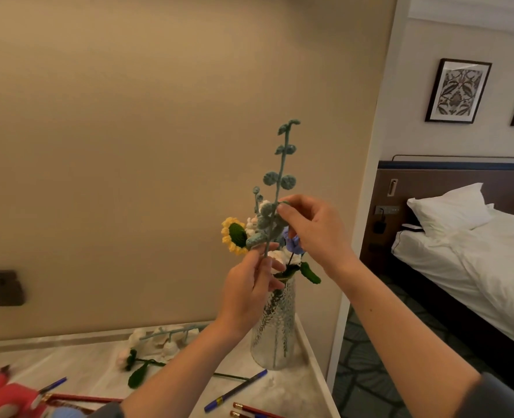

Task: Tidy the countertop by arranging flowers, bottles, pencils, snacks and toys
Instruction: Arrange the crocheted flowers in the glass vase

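Left hand [249,288] and right hand [313,230] pinch a teal sprig [281,167] above the vase [275,333] at the marble worktop [84,366]'s right edge; a bed [475,257] lies beyond.

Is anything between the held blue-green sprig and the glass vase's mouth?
Yes. The sprig, pinched by the left hand and right hand, sits above the vase, whose mouth is crowded by the sunflower, white blooms and purple flower; its stem must thread between them.

Upright teal crocheted sprig [280,176] above glass vase [275,330]
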`<state>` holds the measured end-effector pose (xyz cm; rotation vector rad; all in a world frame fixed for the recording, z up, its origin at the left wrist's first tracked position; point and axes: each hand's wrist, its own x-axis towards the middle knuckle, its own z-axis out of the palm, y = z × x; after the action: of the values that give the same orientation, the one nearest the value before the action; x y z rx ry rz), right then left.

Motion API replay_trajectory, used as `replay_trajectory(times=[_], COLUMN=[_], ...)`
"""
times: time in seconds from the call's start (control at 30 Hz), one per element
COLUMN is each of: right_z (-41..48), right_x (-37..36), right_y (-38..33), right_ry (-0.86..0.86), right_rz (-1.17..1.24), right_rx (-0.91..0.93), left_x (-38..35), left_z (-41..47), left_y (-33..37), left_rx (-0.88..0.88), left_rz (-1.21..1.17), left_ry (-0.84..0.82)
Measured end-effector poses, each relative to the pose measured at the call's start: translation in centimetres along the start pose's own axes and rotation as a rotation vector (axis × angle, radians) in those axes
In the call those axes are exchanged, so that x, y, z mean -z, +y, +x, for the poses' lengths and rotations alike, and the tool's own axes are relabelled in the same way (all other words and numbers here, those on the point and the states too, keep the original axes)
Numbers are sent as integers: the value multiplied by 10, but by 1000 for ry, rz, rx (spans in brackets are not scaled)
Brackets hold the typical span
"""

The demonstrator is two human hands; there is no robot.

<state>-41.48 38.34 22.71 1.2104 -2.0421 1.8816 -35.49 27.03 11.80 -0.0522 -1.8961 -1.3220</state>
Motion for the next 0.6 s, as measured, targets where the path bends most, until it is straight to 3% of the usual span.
replay_trajectory(times=[0.17, 0.3, 0.4, 0.6], right_z=[5, 6, 2, -6], right_x=[13, 27, 28, 24], right_y=[1, 4, 13, 29], right_ry=[132, 243, 261, 356], right_rz=[-79, -196, -218, -252], right_rx=[56, 96, 82, 152], left_x=[0, -3, -12, -29], left_z=[-4, -3, -4, 7], left_y=[-1, -23, -42, -49], left_rx=[5, 410, 647, 665], left_rz=[219, 626, 525, 404], left_ry=[34, -191, -261, -101])
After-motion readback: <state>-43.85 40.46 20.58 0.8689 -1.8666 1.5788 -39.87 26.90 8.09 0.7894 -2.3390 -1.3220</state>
